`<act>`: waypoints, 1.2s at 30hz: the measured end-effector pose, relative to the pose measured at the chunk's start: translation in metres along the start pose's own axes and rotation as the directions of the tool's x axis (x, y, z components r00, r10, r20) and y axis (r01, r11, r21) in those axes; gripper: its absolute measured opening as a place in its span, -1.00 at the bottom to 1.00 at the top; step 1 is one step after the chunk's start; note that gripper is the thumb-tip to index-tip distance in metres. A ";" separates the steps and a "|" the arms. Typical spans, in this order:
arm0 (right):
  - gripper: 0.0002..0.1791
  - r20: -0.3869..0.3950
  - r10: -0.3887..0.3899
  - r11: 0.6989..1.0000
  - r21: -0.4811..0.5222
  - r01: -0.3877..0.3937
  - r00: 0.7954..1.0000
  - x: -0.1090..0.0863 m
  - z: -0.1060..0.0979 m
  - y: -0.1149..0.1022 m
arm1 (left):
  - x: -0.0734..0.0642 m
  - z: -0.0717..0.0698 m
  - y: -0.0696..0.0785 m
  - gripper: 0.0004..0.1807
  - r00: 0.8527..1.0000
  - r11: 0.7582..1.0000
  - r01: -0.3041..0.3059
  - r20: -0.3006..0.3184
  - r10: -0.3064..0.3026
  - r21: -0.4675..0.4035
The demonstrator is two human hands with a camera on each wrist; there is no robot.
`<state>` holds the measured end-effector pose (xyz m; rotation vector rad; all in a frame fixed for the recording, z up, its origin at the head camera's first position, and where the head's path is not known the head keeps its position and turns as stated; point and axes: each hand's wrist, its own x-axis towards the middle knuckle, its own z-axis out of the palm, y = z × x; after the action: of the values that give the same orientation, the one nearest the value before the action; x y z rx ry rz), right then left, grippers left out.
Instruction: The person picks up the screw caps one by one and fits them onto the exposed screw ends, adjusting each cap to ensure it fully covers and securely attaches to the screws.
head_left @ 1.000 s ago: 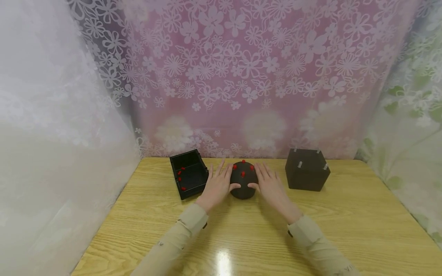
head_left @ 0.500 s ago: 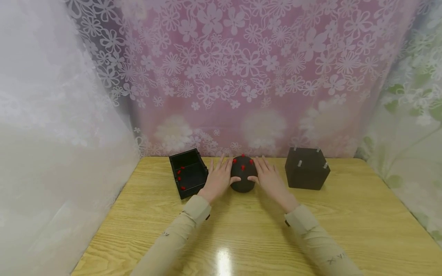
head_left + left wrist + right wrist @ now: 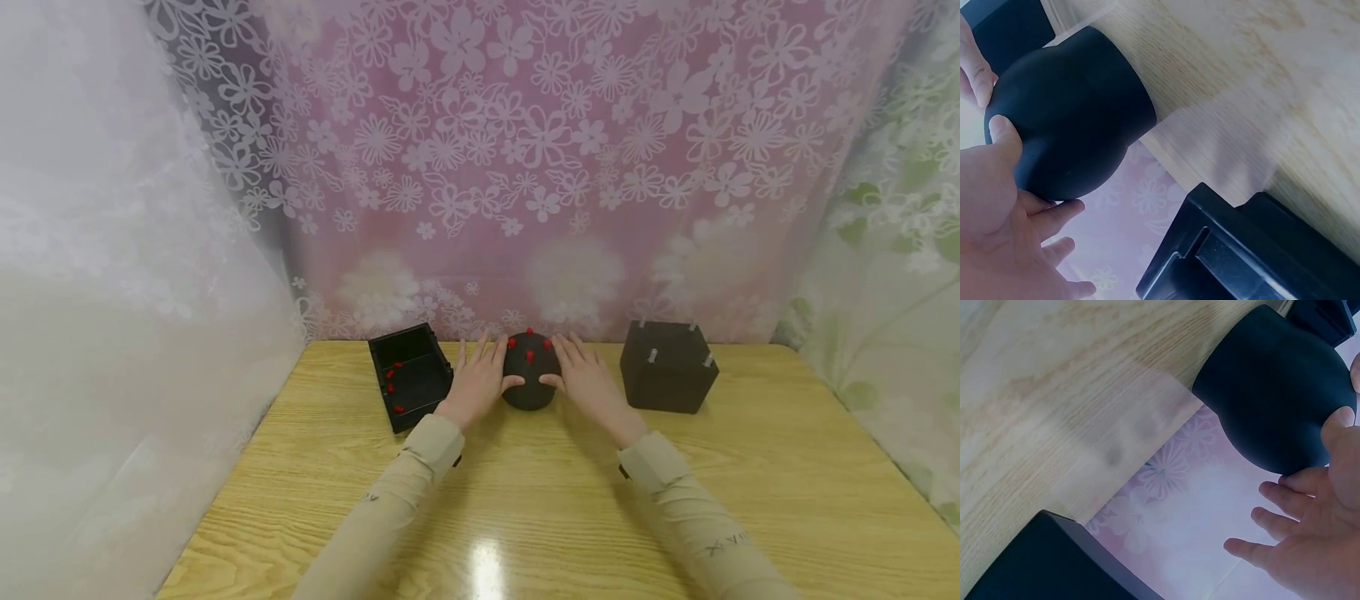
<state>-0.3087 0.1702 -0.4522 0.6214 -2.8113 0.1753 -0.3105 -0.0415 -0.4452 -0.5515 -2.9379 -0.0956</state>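
A black rounded object with a narrower cylindrical base stands near the table's far edge, in the middle, with several red pegs on top. My left hand lies along its left side, with thumb and forefinger touching it and the other fingers spread. On its right side, my right hand touches it the same way, with thumb and forefinger. Both wrist views show the black object between the two thumbs. Its red pegs cannot be seen from there.
To the left sits an open black box with several small red pegs inside, close to my left hand. A black block with several clear pegs on top stands at right. A flowered curtain hangs behind the table.
Both hands and the black rounded object have moved away from me, towards the table's far edge. The box and the block have stayed in place.
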 end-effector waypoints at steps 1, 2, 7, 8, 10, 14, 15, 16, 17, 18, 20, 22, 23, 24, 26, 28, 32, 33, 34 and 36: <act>-0.09 0.000 0.000 1.000 0.001 0.000 1.000 0.001 0.000 0.000 | 0.001 0.000 0.000 -0.06 1.000 1.000 0.003 0.002 -0.003 -0.004; -0.09 -0.001 0.000 1.000 0.003 0.001 1.000 0.001 -0.001 0.000 | 0.002 0.000 0.000 -0.06 1.000 1.000 0.006 0.004 -0.006 -0.009; -0.10 -0.010 -0.008 1.000 -0.003 0.008 1.000 0.002 -0.001 0.001 | 0.004 -0.002 0.000 -0.06 1.000 1.000 0.012 0.018 -0.011 -0.026; -0.10 -0.011 -0.008 1.000 -0.004 0.008 1.000 0.002 -0.001 0.002 | 0.004 -0.002 0.000 -0.05 1.000 1.000 0.010 0.019 -0.010 -0.027; -0.10 -0.011 -0.007 1.000 -0.004 0.007 1.000 0.002 0.000 0.002 | 0.005 -0.001 0.000 -0.05 1.000 1.000 0.006 0.017 -0.005 -0.027; -0.11 -0.015 -0.002 1.000 -0.005 0.002 1.000 0.003 0.000 0.002 | 0.006 0.001 -0.001 -0.05 1.000 1.000 0.001 0.015 -0.001 -0.019; -0.11 -0.020 -0.002 1.000 -0.007 0.001 1.000 0.003 0.000 0.002 | 0.006 0.001 -0.001 -0.05 1.000 1.000 0.001 0.017 -0.001 -0.017; -0.11 -0.025 -0.001 1.000 -0.012 0.001 1.000 0.002 0.000 0.002 | 0.006 0.002 -0.001 -0.06 1.000 1.000 0.000 0.017 0.000 -0.014; -0.11 -0.028 0.001 1.000 -0.016 -0.001 1.000 0.002 0.000 0.002 | 0.007 0.002 -0.002 -0.06 1.000 1.000 0.000 0.017 0.001 -0.014; -0.11 -0.030 0.001 1.000 -0.022 -0.002 1.000 0.002 0.000 0.002 | 0.007 0.002 -0.002 -0.05 1.000 1.000 -0.001 0.015 0.001 -0.014; -0.12 -0.041 -0.001 0.999 -0.038 -0.001 0.999 0.001 -0.002 0.002 | 0.006 0.000 -0.003 -0.06 1.000 1.000 -0.001 0.008 0.001 -0.011; -0.15 -0.064 -0.003 0.999 -0.047 0.000 0.998 -0.002 -0.003 0.003 | 0.004 -0.002 -0.004 -0.07 1.000 1.000 0.003 -0.015 -0.003 -0.012; -0.18 -0.084 -0.008 0.999 -0.049 0.004 0.996 -0.003 -0.004 0.004 | 0.003 -0.004 -0.005 -0.09 0.999 1.000 0.006 -0.032 -0.007 -0.017; -0.21 -0.114 -0.016 0.999 -0.051 0.011 0.993 -0.005 -0.004 0.005 | 0.001 -0.005 -0.006 -0.12 0.999 1.000 0.009 -0.053 -0.010 -0.020; -0.31 -0.192 -0.039 0.998 -0.050 0.029 0.981 -0.010 -0.006 0.007 | -0.003 -0.007 -0.007 -0.20 0.994 0.999 0.017 -0.105 -0.020 -0.029; -0.42 -0.280 -0.067 0.997 -0.045 0.057 0.958 -0.016 -0.007 0.010 | -0.008 -0.008 -0.008 -0.33 0.983 0.999 0.014 -0.180 -0.022 -0.045; -0.57 -0.428 -0.128 0.992 -0.045 0.120 0.895 -0.025 -0.010 0.012 | -0.018 -0.009 -0.008 -0.62 0.933 0.998 -0.021 -0.361 -0.003 -0.064; -0.59 -0.454 -0.139 0.990 -0.046 0.133 0.880 -0.027 -0.011 0.013 | -0.020 -0.009 -0.007 -0.68 0.914 0.997 -0.039 -0.406 0.009 -0.065; -0.62 -0.477 -0.149 0.988 -0.044 0.145 0.866 -0.029 -0.013 0.013 | -0.021 -0.009 -0.005 -0.72 0.894 0.996 -0.058 -0.448 0.021 -0.069; -0.66 -0.509 -0.162 0.986 -0.045 0.162 0.845 -0.033 -0.016 0.014 | -0.024 -0.010 -0.002 -0.78 0.858 0.992 -0.099 -0.512 0.043 -0.083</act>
<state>-0.2819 0.1985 -0.4466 0.6903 -2.2330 0.2645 -0.2878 -0.0527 -0.4388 -0.5474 -2.3997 -0.3377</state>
